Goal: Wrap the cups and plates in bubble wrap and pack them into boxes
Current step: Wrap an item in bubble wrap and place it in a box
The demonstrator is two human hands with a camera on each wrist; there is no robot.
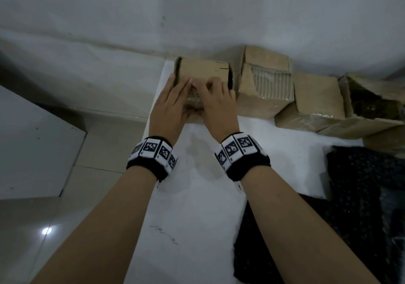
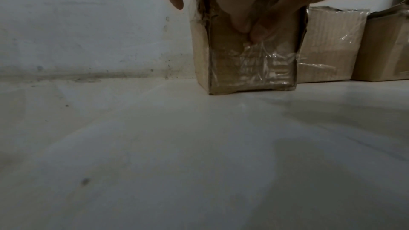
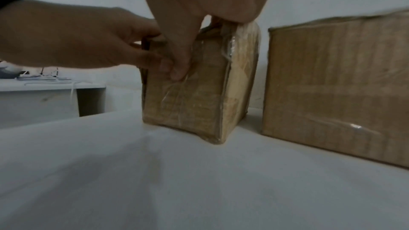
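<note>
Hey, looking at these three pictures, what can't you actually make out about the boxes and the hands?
- Contents of the small box: unseen in every view; cardboard and both hands cover it.
- Left hand and right hand grip: head view shows only their backs; the wrist views are dim.
- Far right box: its open inside is too dark in the head view.
- Dark bubbly sheet: cut off by the head view's right edge.

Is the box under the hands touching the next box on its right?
Apart. The right wrist view shows a strip of white table between the box and the next box.
</note>
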